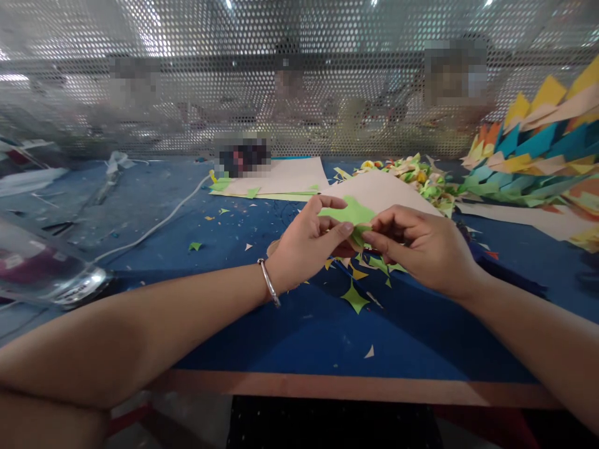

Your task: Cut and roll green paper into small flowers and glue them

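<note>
My left grip (306, 240) and right grip (416, 246) are both pinched shut on a small light-green paper cutout (350, 214), held just above the blue, scrap-littered surface (299, 324).

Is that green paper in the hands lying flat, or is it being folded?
Being folded: the green paper bends over at its lower edge, pinched between the left hand and right hand.

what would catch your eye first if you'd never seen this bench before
Both hands, left hand and right hand, meet at centre, pinching a light green paper piece over the blue table. At far right lies a bright stack of pointed coloured paper, and green scraps dot the cloth below the hands.
</note>
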A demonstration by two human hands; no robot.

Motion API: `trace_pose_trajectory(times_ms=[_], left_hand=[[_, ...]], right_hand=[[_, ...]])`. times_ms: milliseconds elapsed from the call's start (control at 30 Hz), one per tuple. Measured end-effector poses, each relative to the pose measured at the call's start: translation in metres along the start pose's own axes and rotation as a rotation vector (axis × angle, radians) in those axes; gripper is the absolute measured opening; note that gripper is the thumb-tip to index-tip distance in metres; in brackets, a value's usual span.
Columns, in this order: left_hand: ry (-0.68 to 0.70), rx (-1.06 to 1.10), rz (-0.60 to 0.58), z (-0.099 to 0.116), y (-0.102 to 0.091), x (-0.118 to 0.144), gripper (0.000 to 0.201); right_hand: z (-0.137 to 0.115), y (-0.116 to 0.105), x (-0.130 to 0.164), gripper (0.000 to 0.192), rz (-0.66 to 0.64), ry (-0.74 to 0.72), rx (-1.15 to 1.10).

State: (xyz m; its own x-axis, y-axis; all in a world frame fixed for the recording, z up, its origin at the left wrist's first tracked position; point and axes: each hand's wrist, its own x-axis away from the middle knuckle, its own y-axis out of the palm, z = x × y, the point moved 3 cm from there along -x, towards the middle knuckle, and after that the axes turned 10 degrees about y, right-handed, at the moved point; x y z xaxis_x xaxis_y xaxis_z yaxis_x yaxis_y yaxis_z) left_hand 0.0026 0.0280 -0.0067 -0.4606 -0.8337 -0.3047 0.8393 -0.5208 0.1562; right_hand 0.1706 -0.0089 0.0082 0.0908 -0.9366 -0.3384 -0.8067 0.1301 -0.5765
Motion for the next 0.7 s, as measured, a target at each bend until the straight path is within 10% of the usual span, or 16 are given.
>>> trace_pose_trajectory(times_ms=[333, 700], left_hand=[[-0.322, 0.313, 0.027, -0.0054, 0.0042, 0.0020, 0.006], [-0.349, 0.295, 0.004, -0.0024, 0.0039, 0.0000, 0.012]], right_hand=[[0.0001, -0.0002, -0.0008, 0.019, -0.019, 0.016, -0.024], [0.0039, 0.0006, -0.0012, 0.020, -0.065, 0.053, -0.036]])
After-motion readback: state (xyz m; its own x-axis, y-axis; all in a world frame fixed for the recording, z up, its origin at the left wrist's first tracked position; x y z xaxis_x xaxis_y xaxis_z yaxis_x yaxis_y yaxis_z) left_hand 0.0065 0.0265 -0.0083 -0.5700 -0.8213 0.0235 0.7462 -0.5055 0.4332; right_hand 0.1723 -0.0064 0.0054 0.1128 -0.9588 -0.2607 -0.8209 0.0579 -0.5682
